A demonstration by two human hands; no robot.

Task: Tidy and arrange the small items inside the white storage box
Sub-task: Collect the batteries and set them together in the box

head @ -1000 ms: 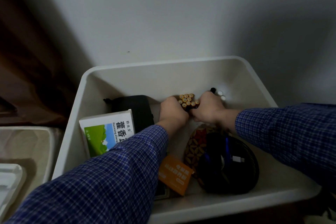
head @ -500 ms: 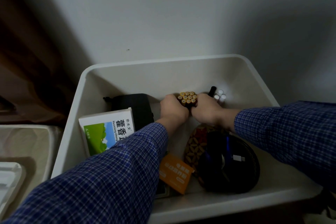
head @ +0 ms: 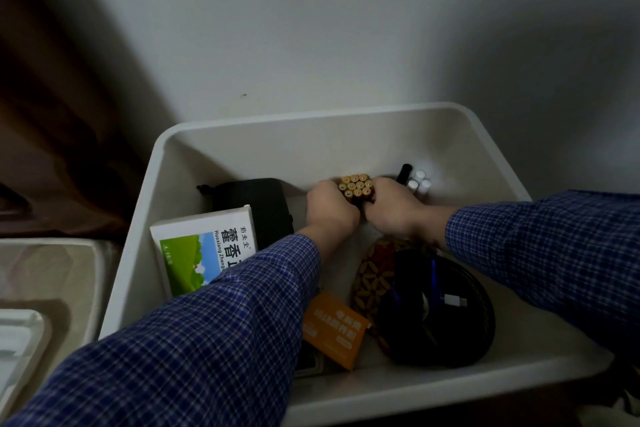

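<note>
Batteries (head: 356,185) bundled upright, gold ends up, at 12 o'clock of the white box (head: 311,118).
Left hand (head: 330,210) at 9 and right hand (head: 393,206) at 3 hold a closed grip round them, equally near.

place: home room | cues: brown curtain (head: 52,114), household oddments in storage box (head: 311,135)

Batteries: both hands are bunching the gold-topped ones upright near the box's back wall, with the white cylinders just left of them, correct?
Not quite. In the head view the white cylinders stand just right of the batteries, not left. The rest holds: left hand and right hand bunch them upright near the box's back wall.
</note>
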